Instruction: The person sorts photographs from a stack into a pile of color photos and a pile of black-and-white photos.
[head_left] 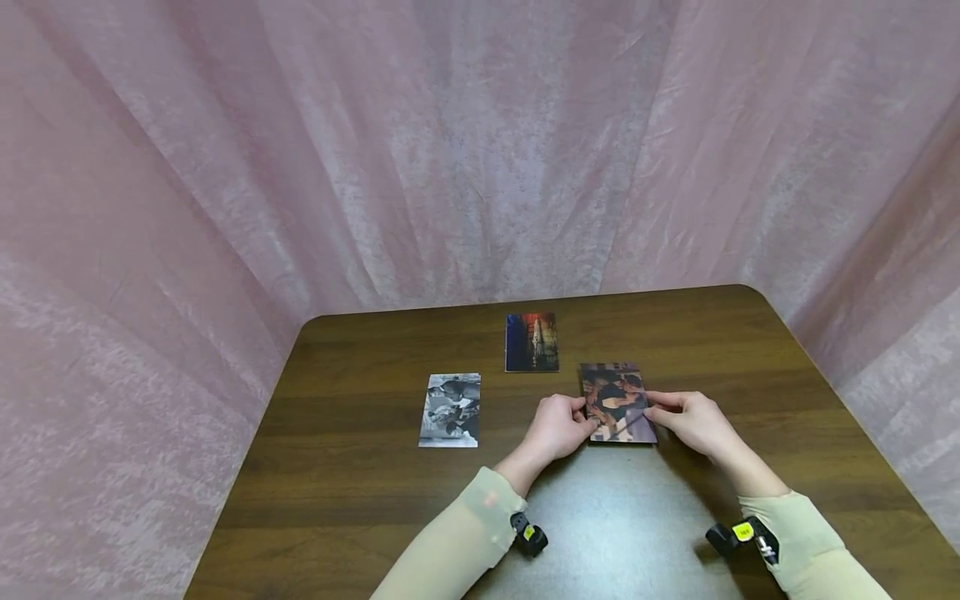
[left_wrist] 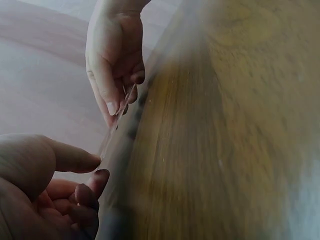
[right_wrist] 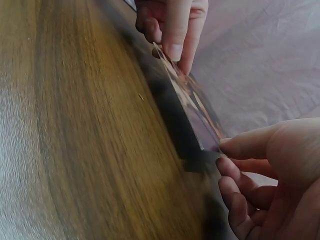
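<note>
The scene is viewed by the head camera from above the near edge of the table (head_left: 360, 500), facing forward and down toward its far edge. The left wrist camera is set very near the surface, looking across the photo (left_wrist: 117, 145) toward the right hand (left_wrist: 112, 55). From the opposite side the photo (right_wrist: 192, 107) and the left hand (right_wrist: 172, 22) are seen equally closely. The photo (head_left: 617, 402) is shared by all views.
</note>
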